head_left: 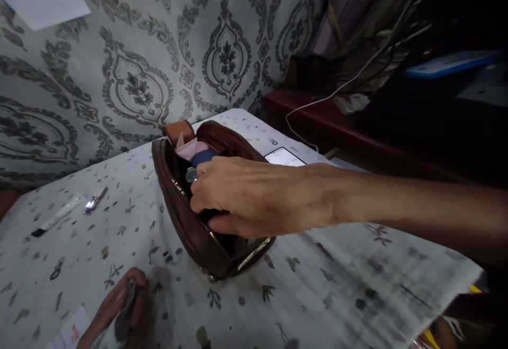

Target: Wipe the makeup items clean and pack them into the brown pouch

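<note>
A brown leather bag (186, 227) with gold zips lies unzipped on the patterned cloth (309, 285). My right hand (246, 195) reaches into its opening from the right, fingers curled and fingertips hidden inside. Whatever they grip cannot be made out. Beside those fingers, the bag holds a dark blue item (203, 157), a pale pink flat item (186, 150) and a small greenish clear item (191, 174). At the lower left, my left hand (135, 299) is closed around a pale grey thing (124, 317), perhaps cloth, whose kind is unclear.
A phone (283, 156) with a lit screen lies behind my right wrist. Farther left are a white tube with a black end (59, 214) and a small shiny pink item (95, 200). A white cable (337, 92) runs down from the dark red furniture (309, 111). Patterned wall covering (138, 84) stands behind.
</note>
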{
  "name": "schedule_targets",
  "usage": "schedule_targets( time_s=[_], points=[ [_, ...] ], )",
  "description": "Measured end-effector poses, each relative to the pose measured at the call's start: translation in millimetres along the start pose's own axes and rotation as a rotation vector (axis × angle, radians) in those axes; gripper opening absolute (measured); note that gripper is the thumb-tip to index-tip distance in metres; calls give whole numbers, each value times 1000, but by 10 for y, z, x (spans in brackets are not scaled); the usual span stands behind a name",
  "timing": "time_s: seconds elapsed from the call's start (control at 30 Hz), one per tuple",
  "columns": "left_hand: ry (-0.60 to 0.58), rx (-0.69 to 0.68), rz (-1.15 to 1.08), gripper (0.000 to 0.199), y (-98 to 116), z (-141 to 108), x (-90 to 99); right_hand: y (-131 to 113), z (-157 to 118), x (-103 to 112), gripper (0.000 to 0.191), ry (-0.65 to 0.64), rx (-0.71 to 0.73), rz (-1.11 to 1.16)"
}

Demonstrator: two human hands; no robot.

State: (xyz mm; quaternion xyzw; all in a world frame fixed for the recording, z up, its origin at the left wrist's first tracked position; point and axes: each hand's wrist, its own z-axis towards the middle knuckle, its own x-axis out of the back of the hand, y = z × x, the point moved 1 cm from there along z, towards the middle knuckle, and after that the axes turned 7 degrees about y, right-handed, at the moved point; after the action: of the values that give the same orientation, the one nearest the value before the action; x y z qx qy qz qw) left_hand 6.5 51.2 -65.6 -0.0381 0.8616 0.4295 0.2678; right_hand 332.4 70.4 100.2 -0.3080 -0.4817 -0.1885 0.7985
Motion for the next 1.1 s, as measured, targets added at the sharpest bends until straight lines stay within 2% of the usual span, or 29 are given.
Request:
schedule_targets(
  time_s=[0.2,0.4,0.6,0.7,0.8,0.87,0.97,1.03,1.1],
  points=[
    [11,19,-14,19,-33,2,14,1,28,-20,16,-82,-61,61],
    [-177,-2,-24,15,-34,71,68,-70,4,-98,16,-44,-168,17],
    [-25,-25,-54,13,-55,42,-6,-156,-32,-78,6,-129,-220,-32],
    [59,-74,37,25,-23,16,-167,-168,-31,-73,3,-171,-233,-48],
    [312,-195,256,34,114,-76,-464,-183,-17,-71,5,-191,-259,-62],
    [403,-256,442,36,237,-154,-716,-206,-2,-50,8,-201,-290,-69],
    [305,-322,685,38,361,-196,-1067,-250,25,18,11,-211,-333,-73],
    [235,-365,718,36,364,-155,-1215,-266,45,70,16,-211,-347,-33],
    [199,-394,680,34,311,-79,-1281,-254,72,111,19,-195,-359,51]
  ],
)
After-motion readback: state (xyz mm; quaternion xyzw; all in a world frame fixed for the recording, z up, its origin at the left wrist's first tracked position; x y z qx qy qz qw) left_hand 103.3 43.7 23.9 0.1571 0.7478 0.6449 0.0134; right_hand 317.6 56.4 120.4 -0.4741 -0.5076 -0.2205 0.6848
